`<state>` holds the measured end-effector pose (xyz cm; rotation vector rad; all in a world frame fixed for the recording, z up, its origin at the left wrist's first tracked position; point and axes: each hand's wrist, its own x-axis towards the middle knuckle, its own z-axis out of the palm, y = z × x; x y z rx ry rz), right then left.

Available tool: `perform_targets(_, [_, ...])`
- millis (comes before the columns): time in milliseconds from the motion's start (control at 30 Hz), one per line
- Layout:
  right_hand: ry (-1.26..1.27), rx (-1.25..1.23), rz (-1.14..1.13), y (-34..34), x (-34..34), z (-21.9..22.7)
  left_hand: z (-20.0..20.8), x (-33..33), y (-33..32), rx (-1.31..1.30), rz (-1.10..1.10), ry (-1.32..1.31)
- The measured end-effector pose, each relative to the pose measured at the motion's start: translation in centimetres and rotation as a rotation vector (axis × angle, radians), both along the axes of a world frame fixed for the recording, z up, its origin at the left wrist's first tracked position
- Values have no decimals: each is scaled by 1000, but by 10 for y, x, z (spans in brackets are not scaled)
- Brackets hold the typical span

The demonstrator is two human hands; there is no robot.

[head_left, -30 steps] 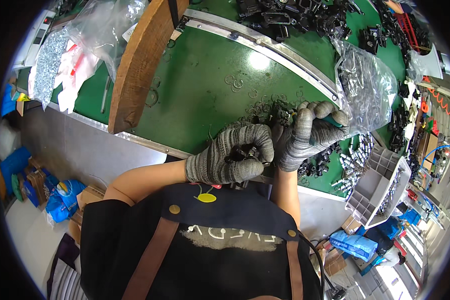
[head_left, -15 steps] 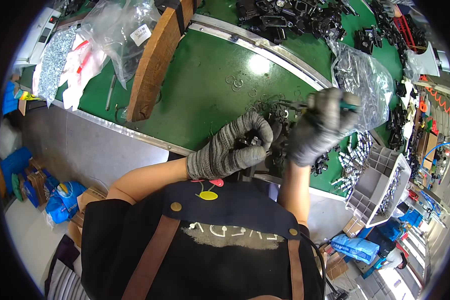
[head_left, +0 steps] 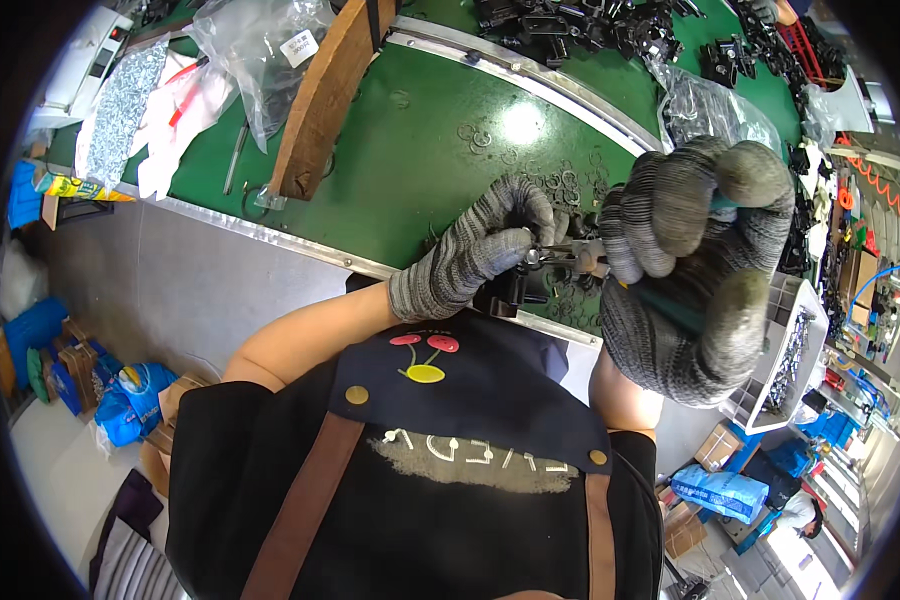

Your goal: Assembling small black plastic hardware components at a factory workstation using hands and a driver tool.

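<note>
Both hands wear grey striped knit gloves. My left hand (head_left: 465, 255) is closed, thumb and fingers pinching a small metal part (head_left: 533, 256) near the table's front edge; the fingers cover most of it. My right hand (head_left: 690, 260) is wrapped around green-handled pliers (head_left: 587, 256), raised toward me. Their narrow metal jaws point left and reach the small part. Whether a ring sits on the jaw tips is too small to tell. Several thin metal snap rings (head_left: 475, 137) lie loose on the green tabletop (head_left: 400, 165) beyond my hands. Just below the part stands a black fixture (head_left: 505, 300), partly hidden.
A wooden board (head_left: 320, 100) stands left of my hands, with clear plastic bags (head_left: 255, 65) beyond it. Black metal parts (head_left: 560, 30) are heaped past the metal rail (head_left: 530, 75). A grey bin (head_left: 803, 330) is at right, partly behind my right hand. Another person (head_left: 798, 512) is at far lower right.
My right hand has come nearer to me with the pliers, turning so their jaws meet the part in my left hand. The left hand has shifted slightly up and right.
</note>
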<state>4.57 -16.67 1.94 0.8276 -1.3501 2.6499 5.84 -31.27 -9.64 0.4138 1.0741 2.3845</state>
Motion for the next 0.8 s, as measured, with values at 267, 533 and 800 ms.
perform_targets(267, [-137, 143, -211, -17, 18, 1, 0, -2, -6, -17, -10, 84])
perform_targets(533, [-138, 95, -205, -12, 23, -9, 1, -3, -4, -67, 7, 85])
perform_targets(800, [-33, 35, -221, -30, 23, -13, 4, -3, -7, -73, -4, 57])
